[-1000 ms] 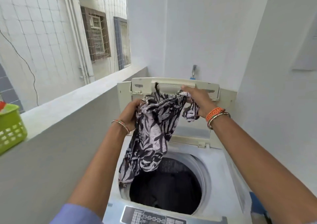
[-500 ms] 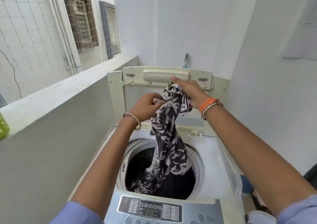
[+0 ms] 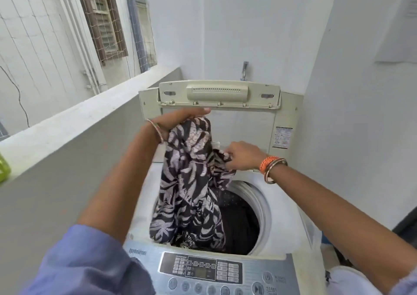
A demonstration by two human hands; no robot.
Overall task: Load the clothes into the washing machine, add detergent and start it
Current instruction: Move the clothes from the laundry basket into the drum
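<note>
Currently, the top-loading washing machine (image 3: 279, 206) stands with its lid (image 3: 220, 96) raised upright at the rear edge, and the drum opening (image 3: 239, 222) is exposed.

Left hand (image 3: 178, 119): raised above the rear left part of the machine top, just below the lid's upper edge. Its fingers are curled round the top of a black-and-white leaf-print garment (image 3: 191, 186) and grip it. A thin bangle (image 3: 155, 128) sits on this wrist.

Right hand (image 3: 242, 156): lower than the left, above the rear edge of the drum opening. Its fingers pinch a fold of the same garment at its right side. Orange and metal bangles (image 3: 272, 167) sit on this wrist.

Garment position: it hangs from both hands, draped down over the left half of the drum opening. Its lower end reaches the front left rim of the opening, just behind the control panel (image 3: 203, 270). Dark fabric is visible inside the drum beside it; what it is cannot be told.

Surroundings: a grey parapet wall (image 3: 67, 148) runs along the left side of the machine. A green object (image 3: 3, 170) rests on its ledge at the left frame edge. A tap (image 3: 244, 70) projects from the wall behind the lid.
</note>
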